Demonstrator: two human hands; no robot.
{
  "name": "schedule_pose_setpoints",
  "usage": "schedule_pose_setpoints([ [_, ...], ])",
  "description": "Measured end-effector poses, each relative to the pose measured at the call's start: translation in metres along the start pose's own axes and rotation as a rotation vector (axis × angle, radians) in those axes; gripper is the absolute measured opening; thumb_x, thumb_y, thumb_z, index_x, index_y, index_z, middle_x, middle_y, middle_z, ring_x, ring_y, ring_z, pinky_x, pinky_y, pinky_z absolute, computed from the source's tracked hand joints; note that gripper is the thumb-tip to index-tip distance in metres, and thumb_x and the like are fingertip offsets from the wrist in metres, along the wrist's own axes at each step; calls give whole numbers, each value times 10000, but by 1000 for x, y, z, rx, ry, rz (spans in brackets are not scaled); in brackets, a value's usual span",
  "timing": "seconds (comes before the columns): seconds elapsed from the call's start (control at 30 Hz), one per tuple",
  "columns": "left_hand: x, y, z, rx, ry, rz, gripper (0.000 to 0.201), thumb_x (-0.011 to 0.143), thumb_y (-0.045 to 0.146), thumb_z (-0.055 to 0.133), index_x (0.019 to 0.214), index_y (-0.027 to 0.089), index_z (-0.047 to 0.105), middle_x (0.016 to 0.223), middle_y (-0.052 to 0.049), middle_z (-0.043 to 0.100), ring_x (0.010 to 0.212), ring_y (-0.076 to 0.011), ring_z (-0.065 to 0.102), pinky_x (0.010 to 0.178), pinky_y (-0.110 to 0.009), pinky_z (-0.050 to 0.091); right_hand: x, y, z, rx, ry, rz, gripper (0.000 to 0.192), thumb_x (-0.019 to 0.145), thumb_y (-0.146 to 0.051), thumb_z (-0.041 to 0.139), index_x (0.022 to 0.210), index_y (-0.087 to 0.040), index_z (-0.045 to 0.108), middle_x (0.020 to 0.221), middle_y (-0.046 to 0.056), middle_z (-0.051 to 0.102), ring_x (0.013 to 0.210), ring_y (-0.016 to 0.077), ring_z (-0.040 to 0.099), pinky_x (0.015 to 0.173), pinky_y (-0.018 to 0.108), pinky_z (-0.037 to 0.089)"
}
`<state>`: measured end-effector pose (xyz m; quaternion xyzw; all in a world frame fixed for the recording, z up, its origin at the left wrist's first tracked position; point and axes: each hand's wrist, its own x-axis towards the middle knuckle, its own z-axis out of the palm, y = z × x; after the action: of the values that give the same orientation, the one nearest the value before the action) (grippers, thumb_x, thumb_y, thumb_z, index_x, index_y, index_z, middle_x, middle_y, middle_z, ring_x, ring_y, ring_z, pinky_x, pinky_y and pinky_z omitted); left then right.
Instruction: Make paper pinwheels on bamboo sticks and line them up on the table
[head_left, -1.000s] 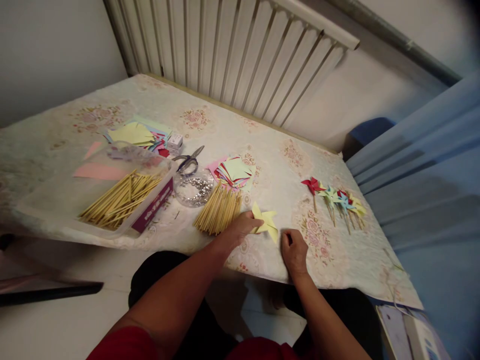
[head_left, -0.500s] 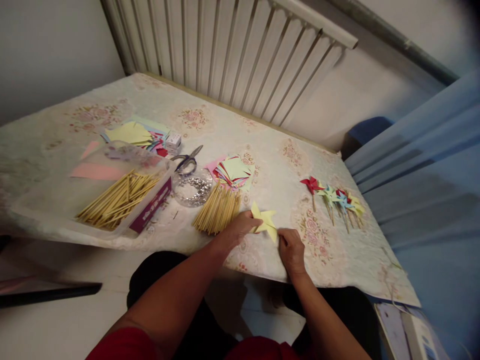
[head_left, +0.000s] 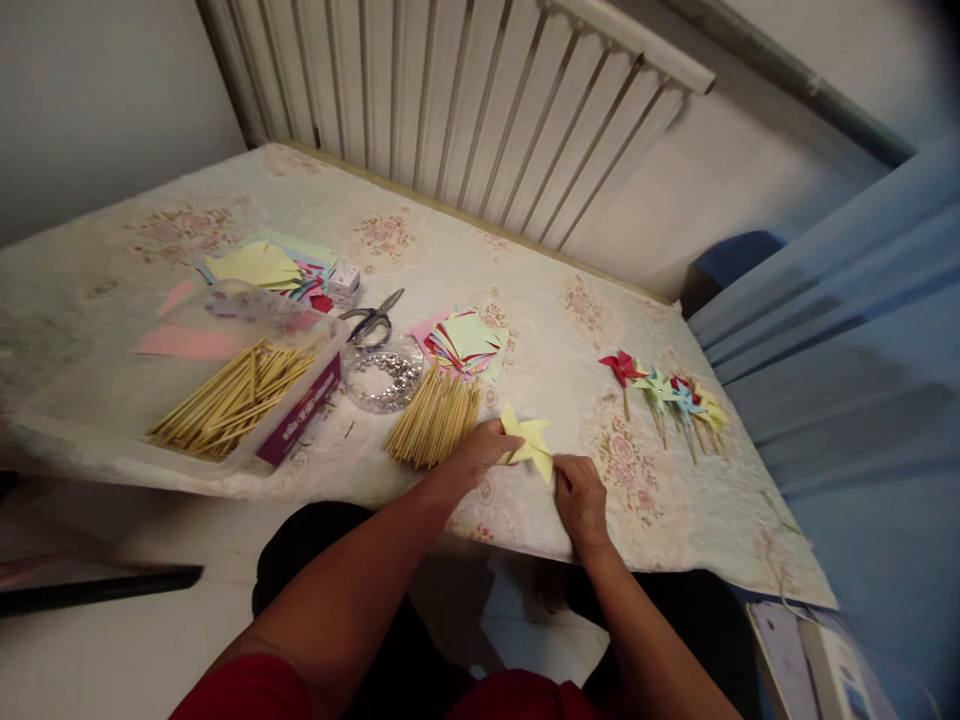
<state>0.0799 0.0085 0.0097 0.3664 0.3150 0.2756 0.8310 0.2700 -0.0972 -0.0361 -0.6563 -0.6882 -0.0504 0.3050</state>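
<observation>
A yellow paper pinwheel (head_left: pixel 532 442) is held just above the near part of the table. My left hand (head_left: pixel 489 446) pinches it from the left, thumb lying over its folded blades. At its lower right tip, my right hand (head_left: pixel 581 492) has its fingers curled closed; whether they grip the paper is hard to see. Close to my left hand lies a spread bunch of wooden sticks (head_left: pixel 429 418). Behind that bunch is a stack of cut paper squares (head_left: pixel 466 338). A round clear dish (head_left: pixel 384 380) of small shiny metal pieces stands left of the sticks.
Scissors (head_left: pixel 375 318) lie behind the dish. A clear plastic box (head_left: pixel 247 455) with more sticks stands at left, near coloured sheets (head_left: pixel 259 266) and a small white box (head_left: pixel 346 282). Finished pinwheels (head_left: pixel 660 390) lie at right on the flowered tablecloth (head_left: pixel 547 325).
Both hands and the yellow pinwheel stay nearly in place. The whole view has shifted very slightly.
</observation>
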Motion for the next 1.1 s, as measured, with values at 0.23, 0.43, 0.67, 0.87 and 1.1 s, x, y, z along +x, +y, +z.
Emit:
schedule_pose_setpoints([
  [0.23, 5, -5, -3, 30, 14, 4, 231, 634, 165, 632, 852, 92, 655, 751, -41, 662, 625, -123, 559, 611, -234, 416, 2, -2, -1, 25, 14, 58, 245, 871, -134, 453, 967, -219, 662, 902, 55, 680, 874, 212, 578, 807, 378, 487],
  [0.43, 8, -9, -6, 46, 3, 16, 228, 643, 212, 657, 847, 111, 645, 774, -36, 656, 652, -123, 567, 633, -236, 437, 2, 2, 2, 29, 50, 114, 276, 826, -116, 466, 1024, -204, 638, 968, 75, 666, 935, 218, 584, 860, 392, 484],
  [0.67, 13, -11, -6, 44, 1, 2, 220, 647, 197, 654, 851, 115, 646, 782, -31, 656, 670, -132, 582, 659, -251, 465, 3, 5, 4, -15, 90, 142, 270, 779, -121, 477, 993, -183, 628, 923, 90, 631, 905, 231, 555, 817, 402, 480],
  [0.87, 15, -12, -6, 13, 20, -3, 227, 651, 179, 660, 870, 122, 635, 813, -38, 651, 674, -125, 578, 670, -254, 476, 3, 3, 2, -39, 96, 152, 191, 800, -151, 486, 939, -180, 614, 864, 76, 599, 854, 222, 528, 790, 379, 464],
  [1.1, 13, -10, -5, 35, 25, -12, 182, 661, 183, 661, 830, 121, 639, 775, -26, 641, 670, -125, 571, 661, -252, 474, 1, 2, 1, -78, 93, 191, 129, 823, -186, 502, 896, -175, 608, 825, 73, 591, 813, 217, 526, 750, 365, 454],
])
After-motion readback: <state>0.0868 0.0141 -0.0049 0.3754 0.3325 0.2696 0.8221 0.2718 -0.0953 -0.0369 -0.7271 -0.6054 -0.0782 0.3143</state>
